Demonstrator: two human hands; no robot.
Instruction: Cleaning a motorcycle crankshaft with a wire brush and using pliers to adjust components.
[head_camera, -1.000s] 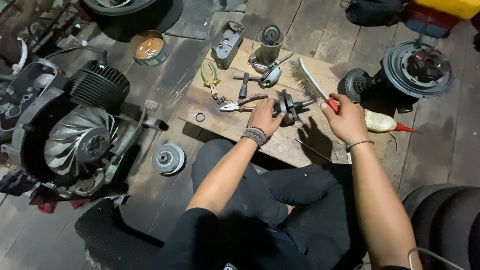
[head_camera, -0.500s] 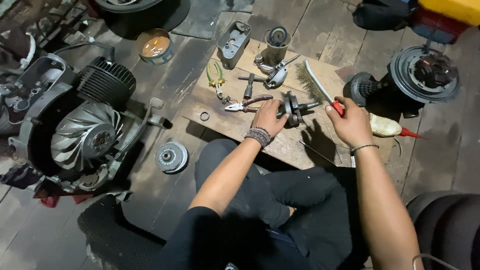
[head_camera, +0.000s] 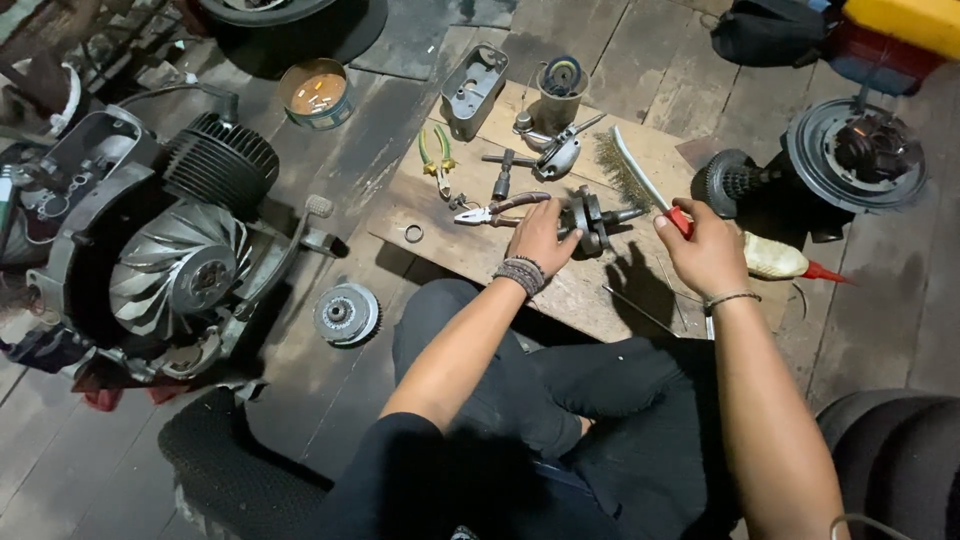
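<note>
- The crankshaft (head_camera: 588, 220) lies on the wooden board (head_camera: 590, 290), just ahead of your knees, between both hands.
- It looks solid steel, so judge it heavy, rigid and probably oily; it may roll on its round webs if you let go.
- Best hold is likely across the webs or on the stub shaft, not on the thin end pointing right.
- Your left hand (head_camera: 540, 235) rests on the crankshaft's near side, fingers curled over it and partly closed; exactly how tight, cannot tell.
- Your right hand (head_camera: 708, 255) is fisted around the red handle of the wire brush (head_camera: 640, 180), fingers pressed together, thumb on top.
- The brush is light and stiff, with springy bristles; its bristle end sits above the crankshaft, near but apparently not touching.
- Pliers (head_camera: 500, 208) lie on the board, just left of your left hand.
- Green-handled cutters (head_camera: 436, 160) lie further left, well apart from the work.
- The oil bottle with red spout (head_camera: 785, 262) lies just right of your right hand.
- The engine case with fan (head_camera: 160, 270) sits on the floor, far left.
</note>
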